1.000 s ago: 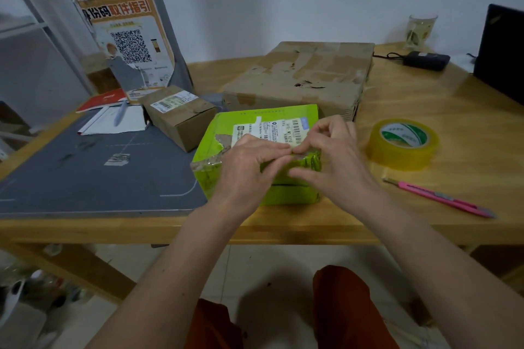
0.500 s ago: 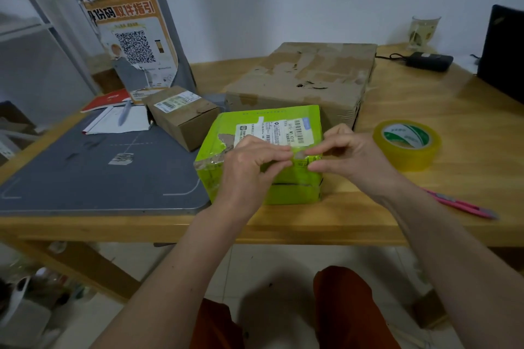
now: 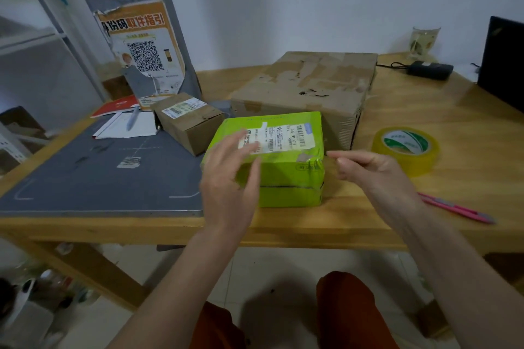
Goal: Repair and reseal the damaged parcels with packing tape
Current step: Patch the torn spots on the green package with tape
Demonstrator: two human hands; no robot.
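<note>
Head cam, fwd-down, close

Our two bare forearms reach up from the lower edge of the view, angling inward toward each other. Our left hand (image 3: 226, 178) is raised with its back toward us, fingers spread and nearly straight, blurred, holding nothing. Our right hand (image 3: 371, 173) sits apart from it at about the same height, wrist bent, knuckles up, fingers loosely curled and pointing left, thumb (image 3: 347, 163) lying near the forefinger tip. Whether anything is caught in that grip we cannot tell.
</note>
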